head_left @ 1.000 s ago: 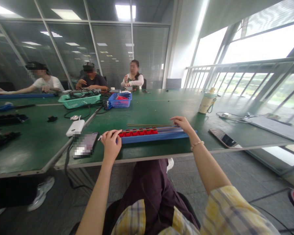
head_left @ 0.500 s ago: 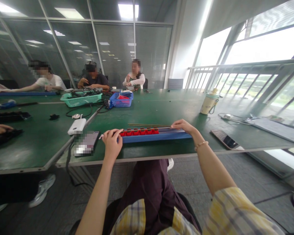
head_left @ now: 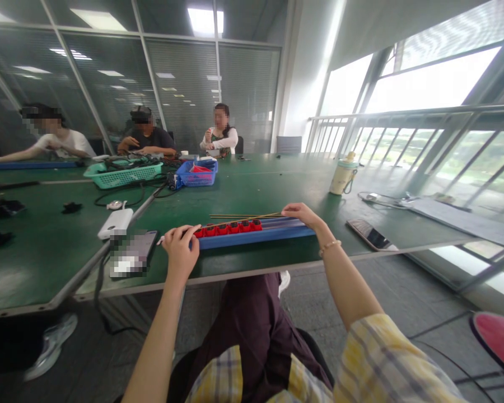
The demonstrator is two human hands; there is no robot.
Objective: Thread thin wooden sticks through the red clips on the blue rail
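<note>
Fingers of the left hand [head_left: 180, 252] cover the 9 o'clock end of the blue tray [head_left: 252, 240], so the last block there is partly hidden. Tray's sitting by the near edge of the counter [head_left: 269, 193], between both hands. I count six red blocks [head_left: 234, 228] showing, in one row toward 9. One thin rod [head_left: 258, 217] slants over them; the spare rods [head_left: 218, 216] just past the tray at 12 look like two, but they kinda blur together. Two phones: a pixelated phone [head_left: 140, 246] at 9 and a second phone [head_left: 373, 235] at 3. Right hand [head_left: 302, 214] is at about 2, fingertips pinching the rod's end. Left one's curled, can't tell if it's gripping tray or rod.
</note>
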